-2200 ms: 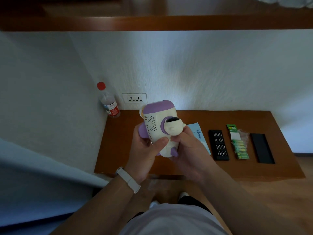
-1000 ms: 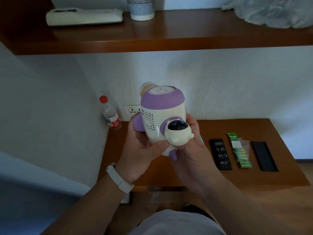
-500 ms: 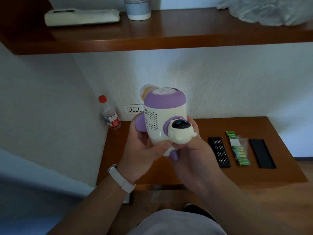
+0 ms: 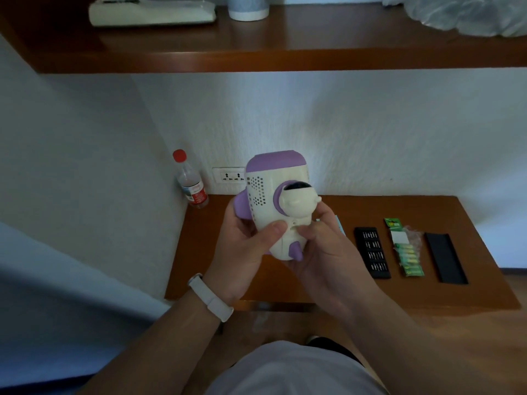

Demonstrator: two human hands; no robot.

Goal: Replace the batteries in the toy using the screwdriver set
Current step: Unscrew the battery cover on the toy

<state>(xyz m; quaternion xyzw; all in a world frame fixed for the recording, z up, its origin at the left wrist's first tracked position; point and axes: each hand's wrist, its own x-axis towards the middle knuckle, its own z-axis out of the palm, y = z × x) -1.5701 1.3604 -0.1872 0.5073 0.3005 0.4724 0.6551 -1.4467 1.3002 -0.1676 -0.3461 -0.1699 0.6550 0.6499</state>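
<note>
A cream and purple toy [image 4: 273, 192] with a small robot figure on its front is held up above the wooden table [image 4: 470, 223]. My left hand [image 4: 242, 252] grips its left side, thumb across the lower front. My right hand [image 4: 328, 252] cups it from the right and below. On the table to the right lie an open black screwdriver bit tray [image 4: 372, 252], a green pack of batteries [image 4: 406, 249] and the tray's black lid [image 4: 445, 258].
A plastic bottle with a red cap [image 4: 189, 181] stands in the back left corner beside a wall socket [image 4: 229, 175]. A blue sheet [image 4: 339, 223] shows behind my right hand. A wooden shelf [image 4: 256, 55] overhangs above.
The toy has come down a little and tipped, so its purple top faces away more and a small hole on its lower front shows. Both hands keep their hold.
</note>
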